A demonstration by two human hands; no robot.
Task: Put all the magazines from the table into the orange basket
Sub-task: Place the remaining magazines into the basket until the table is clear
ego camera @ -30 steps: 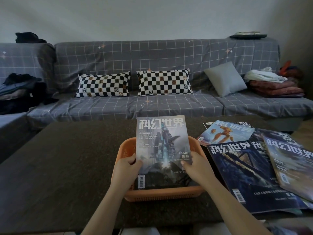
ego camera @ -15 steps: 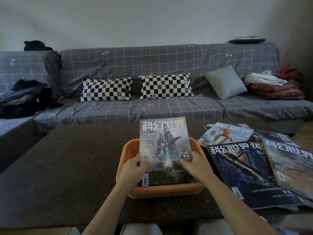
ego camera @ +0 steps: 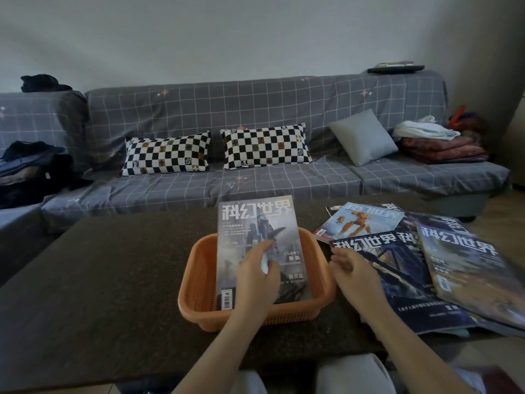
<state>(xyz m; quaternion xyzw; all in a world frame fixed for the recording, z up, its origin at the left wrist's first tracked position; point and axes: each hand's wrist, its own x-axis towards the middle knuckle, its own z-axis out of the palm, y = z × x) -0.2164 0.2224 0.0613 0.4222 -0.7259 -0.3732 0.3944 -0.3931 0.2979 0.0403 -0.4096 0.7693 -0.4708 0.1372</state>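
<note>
Left hand (ego camera: pixel 257 275) flat on magazine (ego camera: pixel 257 237) in orange basket (ego camera: pixel 196 282), right hand (ego camera: pixel 353 270) loose, empty

Checkered pillows (ego camera: pixel 216 152), grey cushion (ego camera: pixel 362 137) on grey sofa (ego camera: pixel 255 109)

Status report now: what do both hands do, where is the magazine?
Left hand rests on magazine, leaning in orange basket. Right hand free, beside magazine pile on table. Nothing blocking.
</note>
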